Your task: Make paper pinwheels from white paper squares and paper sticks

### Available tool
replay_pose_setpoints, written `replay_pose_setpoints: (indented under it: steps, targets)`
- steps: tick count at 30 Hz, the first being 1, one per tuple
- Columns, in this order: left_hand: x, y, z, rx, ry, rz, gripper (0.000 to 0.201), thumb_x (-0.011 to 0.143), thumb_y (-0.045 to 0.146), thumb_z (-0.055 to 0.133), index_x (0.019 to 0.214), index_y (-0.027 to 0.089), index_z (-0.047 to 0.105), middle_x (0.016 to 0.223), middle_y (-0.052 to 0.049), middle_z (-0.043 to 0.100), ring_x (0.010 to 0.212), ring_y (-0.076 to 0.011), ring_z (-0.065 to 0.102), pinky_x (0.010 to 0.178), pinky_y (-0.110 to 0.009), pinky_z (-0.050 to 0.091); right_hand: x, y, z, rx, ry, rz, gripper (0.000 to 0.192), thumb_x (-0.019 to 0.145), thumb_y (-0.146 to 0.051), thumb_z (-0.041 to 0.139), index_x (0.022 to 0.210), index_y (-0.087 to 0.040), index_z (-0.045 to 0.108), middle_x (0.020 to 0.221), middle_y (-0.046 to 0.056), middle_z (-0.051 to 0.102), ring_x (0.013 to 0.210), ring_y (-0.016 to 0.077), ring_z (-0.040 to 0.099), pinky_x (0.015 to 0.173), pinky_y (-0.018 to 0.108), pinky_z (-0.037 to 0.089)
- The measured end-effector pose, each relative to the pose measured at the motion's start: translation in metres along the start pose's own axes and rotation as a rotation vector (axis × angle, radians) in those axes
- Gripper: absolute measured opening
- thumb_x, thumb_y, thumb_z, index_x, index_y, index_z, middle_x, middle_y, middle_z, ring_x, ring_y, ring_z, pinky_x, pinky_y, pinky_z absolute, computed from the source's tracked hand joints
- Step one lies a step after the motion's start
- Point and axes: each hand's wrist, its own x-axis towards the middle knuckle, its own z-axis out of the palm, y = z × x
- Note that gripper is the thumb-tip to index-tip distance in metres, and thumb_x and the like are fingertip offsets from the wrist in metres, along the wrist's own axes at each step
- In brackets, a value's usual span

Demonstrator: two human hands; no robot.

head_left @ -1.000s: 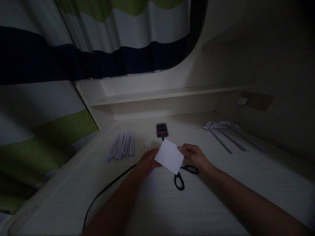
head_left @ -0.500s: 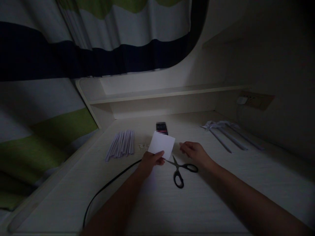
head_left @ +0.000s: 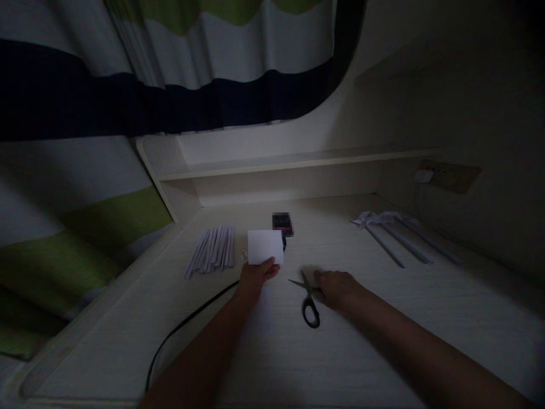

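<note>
My left hand (head_left: pixel 255 278) pinches a white square of paper (head_left: pixel 264 245) at its lower edge, thumb on top, and holds it above the table. A pair of scissors (head_left: pixel 308 288) lies on the table to the right of it, blades spread apart and black handles toward me. Over the right-hand loop of the scissors my right hand (head_left: pixel 338 287) is closed, with thumb and fingers at the handle; that loop is mostly hidden under it.
Rolled white paper sticks (head_left: pixel 213 250) lie bundled at the left. Several longer sticks with folded paper tops (head_left: pixel 385 241) rest at the right. Behind the paper stands a small dark object (head_left: pixel 281 223), blurred out. A black cable (head_left: pixel 187 321) curves across the left side. A shelf (head_left: pixel 272 167) runs along the back.
My right hand has come down onto the scissors' right handle. My left hand has moved the paper slightly left and turned it straighter. The scissors lie about where they were.
</note>
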Motion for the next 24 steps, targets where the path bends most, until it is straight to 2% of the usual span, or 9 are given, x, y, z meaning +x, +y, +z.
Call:
replay_pose_setpoints:
  steps: [4, 7, 9, 11, 14, 17, 21, 24]
  targets:
    - [-0.001, 0.003, 0.001, -0.057, 0.030, -0.020, 0.022, 0.056, 0.018, 0.069, 0.073, 0.008, 0.058, 0.061, -0.006, 0.063, 0.056, -0.0130, 0.060, 0.058, -0.024, 0.048, 0.002, 0.001, -0.004, 0.022, 0.034, -0.001, 0.026, 0.072, -0.019, 0.046, 0.096, -0.015, 0.055, 0.090, 0.013, 0.062, 0.076, 0.0233, 0.059, 0.059, 0.029, 0.038]
    - [-0.002, 0.007, 0.002, -0.106, 0.049, -0.018, 0.022, 0.057, 0.020, 0.068, 0.073, 0.010, 0.058, 0.062, -0.003, 0.062, 0.053, -0.0100, 0.058, 0.053, -0.020, 0.045, 0.005, 0.008, -0.007, 0.103, 0.183, 0.035, 0.028, 0.070, -0.014, 0.046, 0.096, -0.017, 0.057, 0.089, 0.011, 0.061, 0.076, 0.0204, 0.058, 0.061, 0.027, 0.038]
    - [-0.004, 0.010, 0.003, -0.151, 0.021, -0.011, 0.023, 0.057, 0.019, 0.068, 0.076, 0.012, 0.057, 0.067, -0.002, 0.063, 0.053, -0.0085, 0.056, 0.051, -0.019, 0.042, 0.008, 0.010, -0.005, 0.289, 0.308, 0.016, 0.031, 0.069, -0.015, 0.046, 0.098, -0.018, 0.057, 0.086, 0.009, 0.061, 0.074, 0.0177, 0.057, 0.063, 0.025, 0.038]
    - [-0.007, 0.013, 0.005, -0.195, -0.068, -0.023, 0.024, 0.059, 0.020, 0.068, 0.080, 0.013, 0.057, 0.078, -0.003, 0.064, 0.056, -0.0080, 0.056, 0.052, -0.019, 0.042, 0.011, 0.009, 0.000, 0.625, 0.342, -0.041, 0.031, 0.069, -0.019, 0.047, 0.099, -0.017, 0.057, 0.077, 0.006, 0.060, 0.064, 0.0143, 0.056, 0.057, 0.024, 0.039]
    - [-0.015, 0.014, 0.010, -0.214, -0.275, -0.090, 0.024, 0.064, 0.022, 0.064, 0.085, 0.013, 0.058, 0.095, -0.007, 0.062, 0.063, -0.0088, 0.057, 0.056, -0.021, 0.042, 0.016, 0.000, 0.010, 1.180, 0.184, -0.112, 0.035, 0.065, -0.028, 0.052, 0.097, -0.015, 0.055, 0.063, 0.000, 0.056, 0.045, 0.0096, 0.049, 0.042, 0.021, 0.035]
    - [-0.023, 0.011, 0.016, -0.192, -0.394, -0.166, 0.027, 0.064, 0.023, 0.064, 0.088, 0.012, 0.058, 0.094, -0.009, 0.062, 0.061, -0.0089, 0.055, 0.059, -0.023, 0.043, 0.018, -0.011, 0.017, 1.447, 0.055, -0.232, 0.029, 0.058, -0.027, 0.060, 0.084, -0.014, 0.058, 0.056, -0.004, 0.053, 0.042, 0.0072, 0.045, 0.040, 0.019, 0.033]
    - [-0.027, 0.007, 0.019, -0.202, -0.391, -0.178, 0.024, 0.058, 0.020, 0.069, 0.078, 0.011, 0.059, 0.073, -0.004, 0.062, 0.054, -0.0073, 0.052, 0.059, -0.023, 0.042, 0.015, -0.019, 0.015, 1.626, -0.079, -0.352, 0.017, 0.057, -0.025, 0.063, 0.069, -0.013, 0.060, 0.057, -0.002, 0.056, 0.048, 0.0080, 0.049, 0.048, 0.021, 0.039]
    - [-0.025, 0.007, 0.018, -0.214, -0.350, -0.128, 0.021, 0.056, 0.020, 0.070, 0.071, 0.012, 0.057, 0.059, 0.002, 0.057, 0.050, -0.0068, 0.050, 0.056, -0.022, 0.041, 0.010, -0.018, 0.009, 1.760, -0.129, -0.324, 0.019, 0.061, -0.025, 0.062, 0.075, -0.013, 0.060, 0.065, 0.002, 0.062, 0.056, 0.0117, 0.055, 0.055, 0.025, 0.043]
